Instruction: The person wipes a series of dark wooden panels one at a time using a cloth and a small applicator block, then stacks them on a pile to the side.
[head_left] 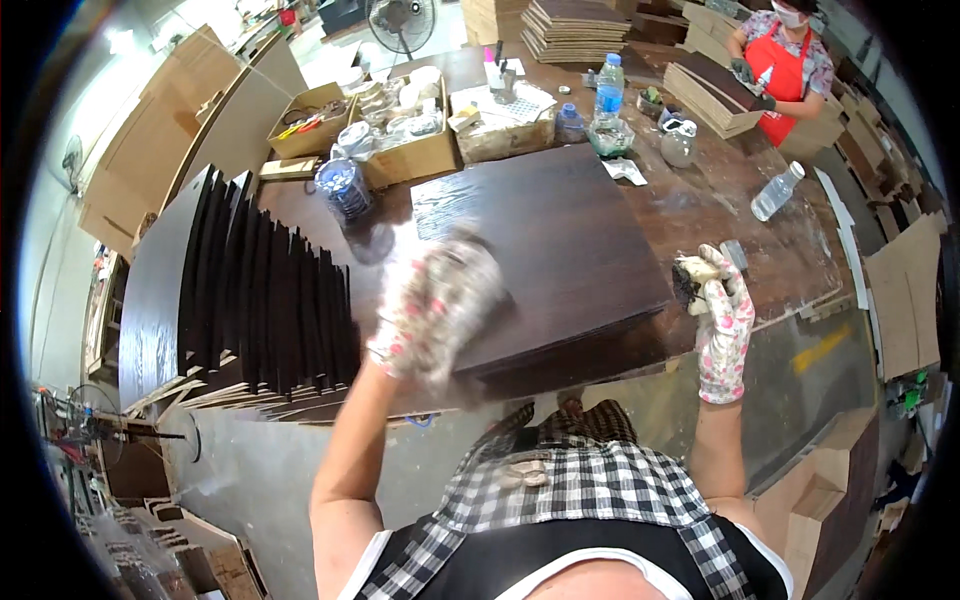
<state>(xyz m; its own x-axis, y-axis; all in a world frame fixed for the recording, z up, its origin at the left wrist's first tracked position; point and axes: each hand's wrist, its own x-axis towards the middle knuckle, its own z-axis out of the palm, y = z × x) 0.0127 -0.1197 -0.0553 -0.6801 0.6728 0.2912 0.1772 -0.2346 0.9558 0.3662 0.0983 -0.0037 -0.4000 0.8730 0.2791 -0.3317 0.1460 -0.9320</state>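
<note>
A stack of dark brown wood-grain panels point(560, 240) lies flat on the table in front of me. My left hand point(435, 305), in a pale glove with pink spots, is over the left part of the top panel. Motion smears its fingers and a whitish, cloth-like shape around them. To the right of the stack, near the front edge, my right hand point(722, 320) wears a matching floral glove. Its fingers are closed on a small pale wad with dark stains point(690, 285); its exact kind is unclear. A small greyish block point(735, 254) lies just beyond that hand.
Several dark panels point(265, 300) stand on edge at the left, beside a blue-lidded jar point(343, 188). Cardboard boxes point(410, 158) of small items line the back. Bottles point(777, 192) stand on the right. A co-worker in a red apron point(775, 75) handles panels at the far right.
</note>
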